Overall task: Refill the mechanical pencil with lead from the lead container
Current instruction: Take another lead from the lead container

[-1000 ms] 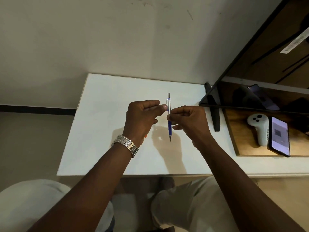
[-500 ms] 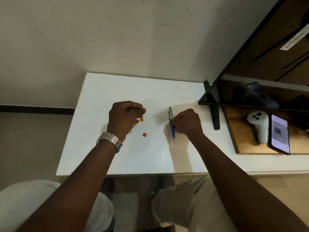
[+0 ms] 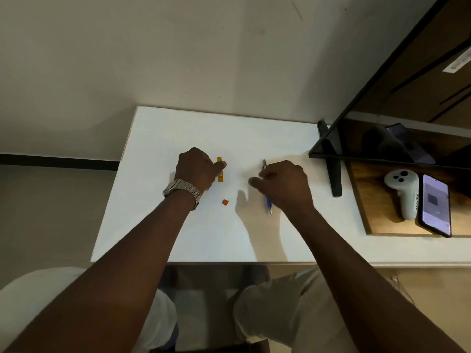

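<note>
Now pencil (image 3: 268, 206) lies tip toward viewer under right hand (image 3: 283, 186), grip unclear; left hand (image 3: 197, 169) pinches container (image 3: 220, 175).

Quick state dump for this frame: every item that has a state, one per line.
mechanical pencil: lying flat on the desk, tip toward the person, middle hidden under the right hand
lead container: on the desk, left hand fingers on it
small orange cap: off, loose on the desk
phone: screen lit, lying on the wooden tray
white controller: lying beside the phone, untouched
</note>
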Demonstrator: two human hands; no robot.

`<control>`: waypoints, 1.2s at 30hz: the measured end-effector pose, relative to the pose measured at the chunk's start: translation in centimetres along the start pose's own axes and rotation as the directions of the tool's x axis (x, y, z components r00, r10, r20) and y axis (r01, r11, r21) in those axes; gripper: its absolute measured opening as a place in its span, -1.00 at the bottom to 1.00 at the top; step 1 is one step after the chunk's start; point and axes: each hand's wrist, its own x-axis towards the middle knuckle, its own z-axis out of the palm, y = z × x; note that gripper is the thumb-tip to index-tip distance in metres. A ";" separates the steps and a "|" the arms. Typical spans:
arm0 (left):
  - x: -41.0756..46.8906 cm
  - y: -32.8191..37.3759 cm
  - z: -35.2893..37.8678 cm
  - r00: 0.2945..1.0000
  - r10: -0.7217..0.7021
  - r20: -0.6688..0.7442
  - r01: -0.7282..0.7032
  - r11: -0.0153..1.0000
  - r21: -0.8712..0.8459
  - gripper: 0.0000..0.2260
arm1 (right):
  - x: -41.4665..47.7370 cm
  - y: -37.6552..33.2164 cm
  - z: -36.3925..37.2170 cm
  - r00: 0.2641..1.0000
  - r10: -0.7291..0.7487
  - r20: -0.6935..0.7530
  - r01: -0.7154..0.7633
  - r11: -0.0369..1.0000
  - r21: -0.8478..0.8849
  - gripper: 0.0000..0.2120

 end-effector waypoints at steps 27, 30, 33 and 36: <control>0.8 1.1 0.3 0.999 -0.042 0.013 0.038 0.977 0.212 -0.67 | -2.8 -2.9 6.0 0.989 -0.087 0.121 0.077 0.993 0.086 -0.83; 0.4 1.4 0.3 0.998 -0.058 0.024 0.055 0.992 0.116 -0.71 | -2.3 -2.6 5.1 0.995 -0.005 0.103 -0.029 0.944 0.328 -0.93; -0.4 1.6 0.3 0.996 -0.069 0.063 0.072 0.996 -0.050 -0.78 | -1.8 -2.4 4.2 0.992 0.044 0.120 -0.102 0.835 0.541 -0.91; -1.0 1.6 0.0 0.992 -0.078 0.100 0.094 0.980 -0.173 -0.85 | -1.1 -2.1 3.5 0.990 0.059 0.128 -0.128 0.756 0.642 -0.90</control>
